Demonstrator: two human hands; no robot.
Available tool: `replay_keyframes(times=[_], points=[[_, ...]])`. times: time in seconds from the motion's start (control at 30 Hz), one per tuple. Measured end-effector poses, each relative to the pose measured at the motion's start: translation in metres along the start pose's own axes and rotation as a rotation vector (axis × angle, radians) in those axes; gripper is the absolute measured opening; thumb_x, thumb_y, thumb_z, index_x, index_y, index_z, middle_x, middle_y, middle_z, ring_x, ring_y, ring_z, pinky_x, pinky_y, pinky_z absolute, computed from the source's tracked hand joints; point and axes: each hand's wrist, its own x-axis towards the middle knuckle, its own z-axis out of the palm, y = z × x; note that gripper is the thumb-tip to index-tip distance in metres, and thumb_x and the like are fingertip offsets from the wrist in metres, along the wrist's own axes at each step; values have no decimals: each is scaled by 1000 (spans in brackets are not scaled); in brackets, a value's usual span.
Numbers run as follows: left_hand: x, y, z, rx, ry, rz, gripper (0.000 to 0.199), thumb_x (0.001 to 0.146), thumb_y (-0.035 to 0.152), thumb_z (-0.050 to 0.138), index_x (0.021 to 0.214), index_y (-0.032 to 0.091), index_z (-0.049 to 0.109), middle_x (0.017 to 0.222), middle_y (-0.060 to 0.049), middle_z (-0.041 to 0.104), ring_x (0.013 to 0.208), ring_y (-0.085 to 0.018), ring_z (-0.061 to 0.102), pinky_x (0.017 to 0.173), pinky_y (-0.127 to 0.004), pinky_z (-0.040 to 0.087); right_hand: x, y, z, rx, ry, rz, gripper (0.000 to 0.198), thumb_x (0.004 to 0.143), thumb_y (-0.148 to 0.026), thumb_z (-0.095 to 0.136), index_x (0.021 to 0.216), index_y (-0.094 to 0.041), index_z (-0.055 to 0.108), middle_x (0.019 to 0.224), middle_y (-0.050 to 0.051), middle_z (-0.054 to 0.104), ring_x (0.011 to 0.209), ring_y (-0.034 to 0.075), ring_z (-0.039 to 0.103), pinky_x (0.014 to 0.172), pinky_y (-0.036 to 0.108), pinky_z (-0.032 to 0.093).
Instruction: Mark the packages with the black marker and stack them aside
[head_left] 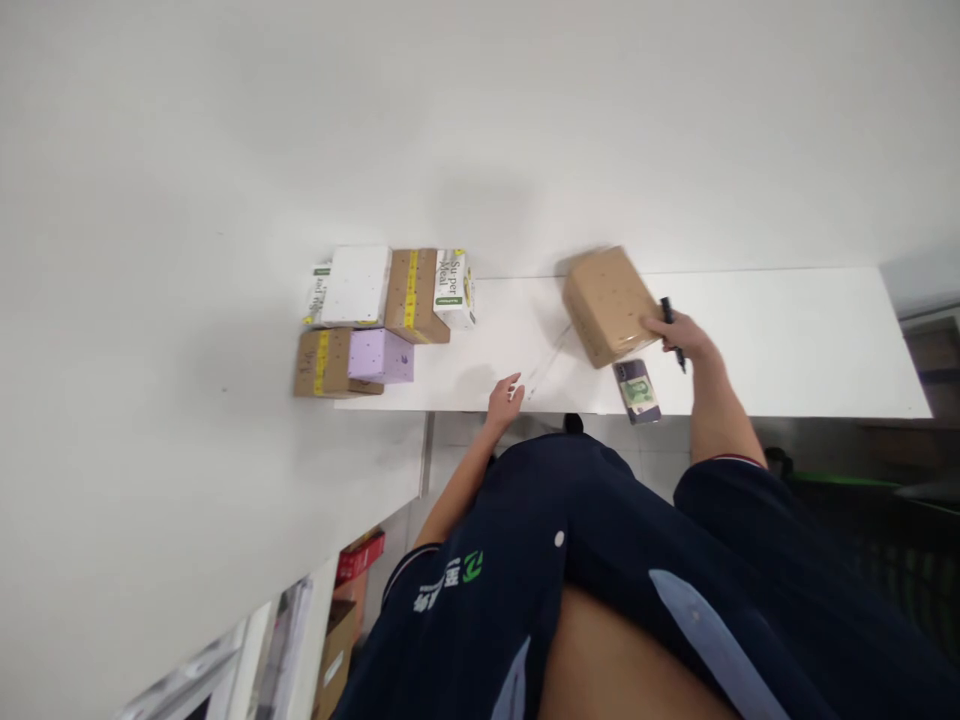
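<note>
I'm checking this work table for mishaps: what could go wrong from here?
The phone lies at the front edge of the table, close to the brown box; a bump might knock it off.
The right hand has a marker while touching the box's corner, so its hold could be awkward.
The left hand is away from the box, so it might not steady a slip.

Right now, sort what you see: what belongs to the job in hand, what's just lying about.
Likely the job:
Brown cardboard box, held by the right hand
Black marker, also in that hand
Perhaps the Super Meal box and lilac box, grouped at left

Seemingly lying about:
Smartphone with a banknote on it
Red box, low at left
</note>
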Motion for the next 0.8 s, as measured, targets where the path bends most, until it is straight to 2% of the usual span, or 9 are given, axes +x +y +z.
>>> replay_keyframes(times=[0.07, 0.17, 0.27, 0.33, 0.43, 0.53, 0.6, 0.7, 0.8], points=[[8, 16, 7, -138, -10, -29, 44, 83, 39, 73, 123, 21, 68, 124, -14, 68, 101, -22, 66, 91, -37, 54, -12, -19, 41, 5, -104, -56, 33, 77, -39, 81, 92, -14, 65, 64, -1, 57, 49, 9, 47, 37, 20, 41], [9, 32, 8, -330, -15, -123, 57, 83, 46, 73, 133, 21, 62, 126, -14, 67, 105, -24, 67, 92, -38, 53, -37, -47, 108, -12, -218, -156, 44, 78, -43, 78, 109, -15, 66, 79, 4, 67, 56, 10, 53, 37, 18, 43], [0, 33, -8, -405, 82, -173, 62, 86, 49, 70, 140, 21, 56, 132, -13, 65, 112, -25, 66, 96, -37, 53, -70, -60, 160, -80, -258, -176, 54, 81, -47, 74, 124, -17, 62, 96, 8, 70, 60, 12, 57, 36, 18, 44], [-7, 27, -27, -390, 189, -130, 59, 87, 46, 69, 138, 20, 57, 135, -13, 64, 119, -25, 63, 102, -37, 51, -91, -60, 181, -95, -327, -163, 55, 82, -48, 73, 126, -17, 61, 98, 8, 70, 58, 11, 57, 36, 18, 44], [-19, 13, -57, -339, 314, -70, 52, 85, 42, 71, 132, 19, 61, 133, -11, 65, 125, -25, 60, 111, -38, 45, -118, -52, 197, -86, -488, -159, 51, 83, -46, 72, 123, -17, 62, 89, 3, 69, 49, 7, 50, 36, 18, 44], [-30, -3, -76, -300, 415, -108, 52, 85, 42, 70, 130, 18, 61, 134, -13, 64, 126, -26, 59, 112, -38, 44, -129, -45, 202, -62, -631, -189, 46, 85, -41, 70, 124, -18, 63, 76, -2, 64, 44, 6, 44, 38, 19, 45], [-37, -12, -81, -285, 496, -156, 56, 87, 46, 66, 134, 18, 57, 137, -15, 61, 126, -25, 59, 108, -36, 46, -126, -43, 202, -42, -648, -181, 41, 85, -39, 69, 119, -17, 66, 67, -4, 59, 43, 6, 44, 38, 19, 45], [-48, -22, -77, -293, 577, -274, 65, 91, 60, 55, 142, 21, 48, 139, -15, 57, 124, -23, 59, 97, -31, 51, -106, -47, 198, 4, -458, -163, 35, 85, -41, 66, 108, -15, 68, 70, -1, 62, 44, 7, 45, 39, 19, 45], [-60, -27, -63, -386, 548, -445, 70, 93, 72, 33, 145, 26, 41, 143, -12, 54, 118, -21, 62, 84, -29, 55, -73, -60, 196, 85, -211, -229, 46, 85, -43, 62, 120, -14, 65, 105, 8, 70, 53, 8, 53, 43, 21, 49]])
